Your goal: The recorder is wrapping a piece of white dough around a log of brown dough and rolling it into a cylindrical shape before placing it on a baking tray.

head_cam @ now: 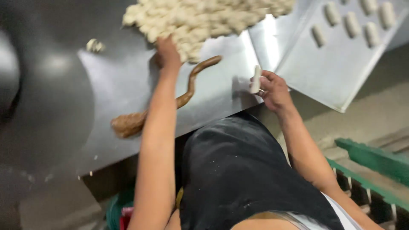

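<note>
My left hand (167, 52) reaches up to the near edge of a big heap of pale dough pieces (200, 19) on the steel table (110, 85); whether its fingers grip a piece is hidden. My right hand (272, 90) holds a small white dough piece (256, 79) upright at the table's right edge, beside a metal tray (336, 72). Several shaped dough pieces (351, 23) lie in rows on that tray. A long brown rope-like strip (187, 91) snakes across the table under my left forearm.
A lone dough scrap (94, 45) lies at the table's upper left. A dark rounded shape (8, 76) fills the far left. A green metal frame (375, 162) stands at the right below the tray. My black apron (238, 170) covers the lower middle.
</note>
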